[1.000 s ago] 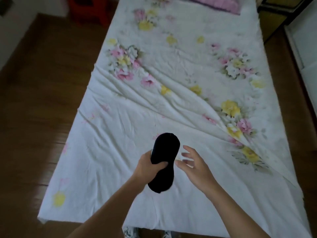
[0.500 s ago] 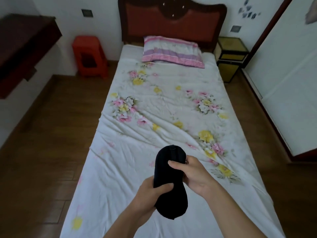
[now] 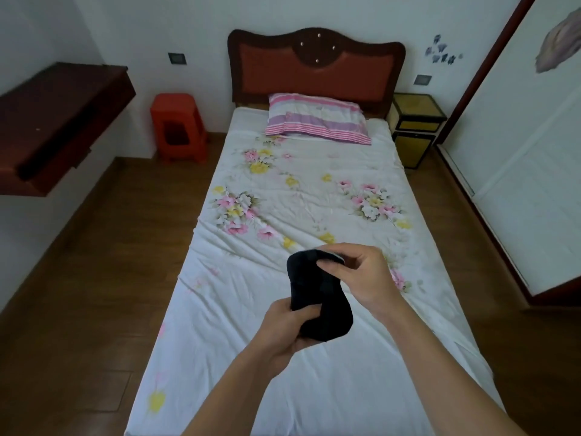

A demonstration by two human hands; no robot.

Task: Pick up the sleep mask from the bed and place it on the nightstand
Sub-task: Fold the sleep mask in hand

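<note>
The left hand [image 3: 279, 328] is gripping the lower end of the black sleep mask [image 3: 314, 294] with curled fingers, while the right hand [image 3: 361, 272] is pinching its upper end. The mask is hanging above the bed [image 3: 283, 388]. Farther off, the nightstand [image 3: 415, 127] is standing beside the headboard [image 3: 314, 67].

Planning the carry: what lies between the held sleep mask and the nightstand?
In the head view, only flowered bedsheet stretches from the sleep mask to the nightstand; the pillow sits just left.

Right hand [image 3: 361, 275] now pinching sleep mask's [image 3: 317, 294] upper end
</note>
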